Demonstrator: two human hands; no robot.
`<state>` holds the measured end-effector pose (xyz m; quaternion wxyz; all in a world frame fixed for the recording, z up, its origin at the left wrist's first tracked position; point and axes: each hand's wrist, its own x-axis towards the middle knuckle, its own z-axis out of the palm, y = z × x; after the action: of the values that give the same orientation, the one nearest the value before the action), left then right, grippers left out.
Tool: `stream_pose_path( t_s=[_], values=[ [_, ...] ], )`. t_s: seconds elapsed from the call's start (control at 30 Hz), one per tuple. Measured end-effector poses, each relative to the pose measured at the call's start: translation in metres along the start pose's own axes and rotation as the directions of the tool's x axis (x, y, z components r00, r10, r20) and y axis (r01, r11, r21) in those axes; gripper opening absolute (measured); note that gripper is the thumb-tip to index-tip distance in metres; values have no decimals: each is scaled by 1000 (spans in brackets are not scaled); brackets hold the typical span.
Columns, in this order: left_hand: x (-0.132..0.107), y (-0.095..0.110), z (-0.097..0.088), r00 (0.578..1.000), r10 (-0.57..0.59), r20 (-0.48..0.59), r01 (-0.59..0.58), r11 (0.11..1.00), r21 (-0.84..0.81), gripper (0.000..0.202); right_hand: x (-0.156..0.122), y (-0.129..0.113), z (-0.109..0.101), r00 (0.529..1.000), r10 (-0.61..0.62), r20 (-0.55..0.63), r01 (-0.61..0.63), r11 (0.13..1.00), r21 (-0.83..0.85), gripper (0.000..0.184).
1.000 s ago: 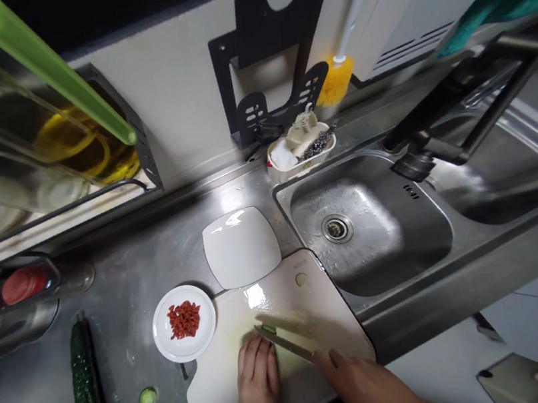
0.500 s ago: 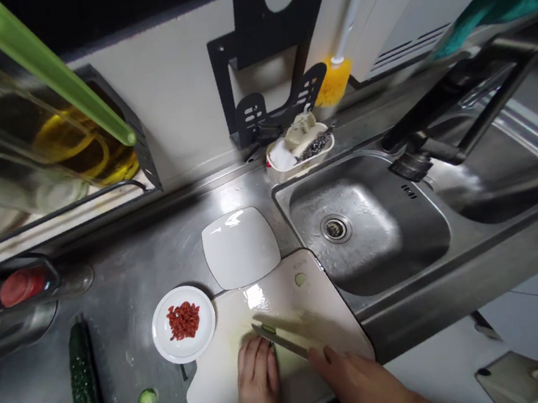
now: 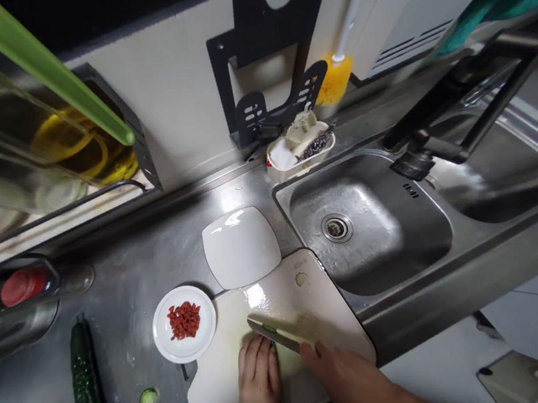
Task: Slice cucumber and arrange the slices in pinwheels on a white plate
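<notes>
My right hand point(image 3: 343, 375) grips a kitchen knife point(image 3: 286, 341), its blade pointing to the upper left across the white cutting board point(image 3: 313, 329). A thin cucumber slice point(image 3: 269, 329) clings to the blade. Just left of the knife, my left hand point(image 3: 259, 381) is closed, fingers together and curled, over a cucumber that it almost wholly covers. One pale slice point(image 3: 301, 279) lies near the board's upper right corner.
A white plate of red bits point(image 3: 184, 320) overlaps the board's left corner, and a square white plate point(image 3: 240, 246) sits behind. To the left lie a whole cucumber point(image 3: 86, 397) and a cut end piece point(image 3: 148, 399). A steel sink point(image 3: 380, 239) with a black faucet point(image 3: 447, 107) is right.
My right hand and the knife have shifted slightly up and left, the tip reaching a little farther past my left fingers. My left hand stays in place.
</notes>
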<state>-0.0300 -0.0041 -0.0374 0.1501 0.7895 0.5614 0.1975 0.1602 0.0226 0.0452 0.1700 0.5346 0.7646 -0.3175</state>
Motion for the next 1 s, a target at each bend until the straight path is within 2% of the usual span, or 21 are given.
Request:
stream_pose_path(
  t_s=[0.13, 0.27, 0.53, 0.67, 0.8, 1.0],
  values=[
    [0, 0, 0, 1000, -5, 0, 5, 1000, -16, 29, 6, -4, -1, 1000, 11, 15, -11, 1000, -22, 42],
    [1, 1, 0, 1000, -20, 1, 20, 999, -31, 29, 13, -5, 1, 999, 30, 21, -31, 999, 40, 40],
    [3, 1, -2, 999, -39, 17, 40, 998, -43, 28, 19, -1, -1, 990, 33, 137, -46, 995, 93, 48],
    [5, 3, -5, 998, -59, 27, 60, 997, -49, 28, 7, 5, 2, 989, 62, 133, -79, 988, 131, 46],
    [3, 3, -4, 998, -67, 18, 68, 997, -40, 26, -12, 10, 3, 998, 44, 49, -50, 991, 126, 50],
    [1, 1, -1, 999, -53, -7, 53, 998, -35, 27, -28, 10, -10, 995, 50, 83, -58, 993, 107, 53]
  ],
)
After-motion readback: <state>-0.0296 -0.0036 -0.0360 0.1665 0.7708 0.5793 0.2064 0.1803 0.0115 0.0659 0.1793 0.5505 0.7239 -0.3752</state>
